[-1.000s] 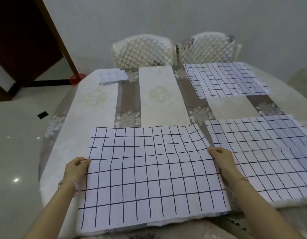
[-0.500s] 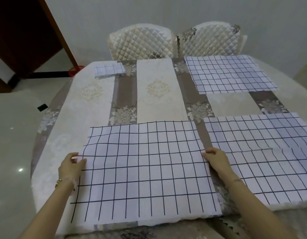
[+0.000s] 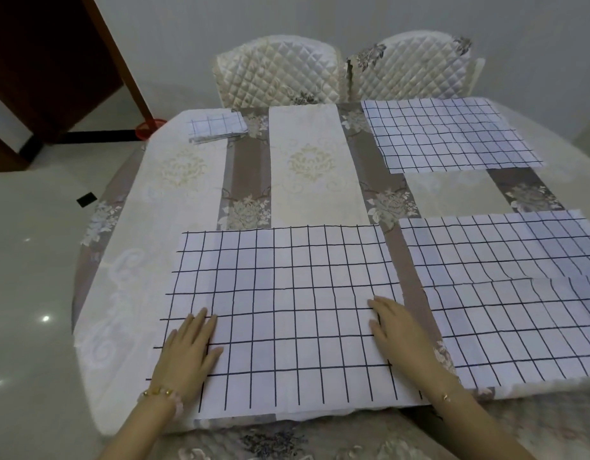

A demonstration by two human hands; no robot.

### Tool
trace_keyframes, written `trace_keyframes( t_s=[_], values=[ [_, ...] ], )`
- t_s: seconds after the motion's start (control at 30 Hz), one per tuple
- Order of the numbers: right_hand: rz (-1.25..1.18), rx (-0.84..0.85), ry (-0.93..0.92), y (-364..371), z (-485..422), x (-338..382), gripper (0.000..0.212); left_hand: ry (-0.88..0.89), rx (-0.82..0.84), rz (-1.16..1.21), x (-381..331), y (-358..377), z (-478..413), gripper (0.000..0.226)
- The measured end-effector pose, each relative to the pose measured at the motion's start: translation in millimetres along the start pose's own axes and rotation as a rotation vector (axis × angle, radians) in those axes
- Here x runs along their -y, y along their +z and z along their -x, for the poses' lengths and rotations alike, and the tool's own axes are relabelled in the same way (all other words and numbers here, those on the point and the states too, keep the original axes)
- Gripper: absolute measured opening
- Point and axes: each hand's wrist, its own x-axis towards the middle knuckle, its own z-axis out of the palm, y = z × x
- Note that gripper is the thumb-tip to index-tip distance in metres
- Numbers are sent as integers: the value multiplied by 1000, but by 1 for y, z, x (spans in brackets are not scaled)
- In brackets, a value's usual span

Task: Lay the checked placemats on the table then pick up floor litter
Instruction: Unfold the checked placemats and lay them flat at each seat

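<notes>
Placemat (image 3: 287,310) under left hand (image 3: 187,355), right hand (image 3: 401,333), both flat, fingers straight; right-side placemats (image 3: 506,254) cropped.

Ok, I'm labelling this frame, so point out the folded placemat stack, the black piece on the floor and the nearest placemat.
folded placemat stack (image 3: 216,127): head view, top face of the pile.
black piece (image 3: 86,199): head view, its centre.
nearest placemat (image 3: 287,310): head view, its bare middle.

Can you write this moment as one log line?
left hand: flat on near placemat | right hand: flat on same placemat | folded placemats: far left of table | black scrap: on floor
</notes>
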Motion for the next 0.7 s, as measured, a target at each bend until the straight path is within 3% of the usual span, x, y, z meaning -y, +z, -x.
trace_keyframes(
  t_s=[0.13,0.3,0.43,0.53,0.7],
  values=[
    [106,34,-53,12,13,-10,50,-11,12,-40,-3,1,3,115],
    [167,-80,-114,12,16,5,39,33,-144,10,-9,-17,-16,69],
    [199,-3,-231,15,35,24,43,82,-59,23,-10,-28,-50,87],
    [222,66,-236,16,40,21,45,67,52,-47,-10,-27,-65,84],
    [236,125,-220,15,45,16,47,55,79,-65,-4,-29,-69,89]
  ],
)
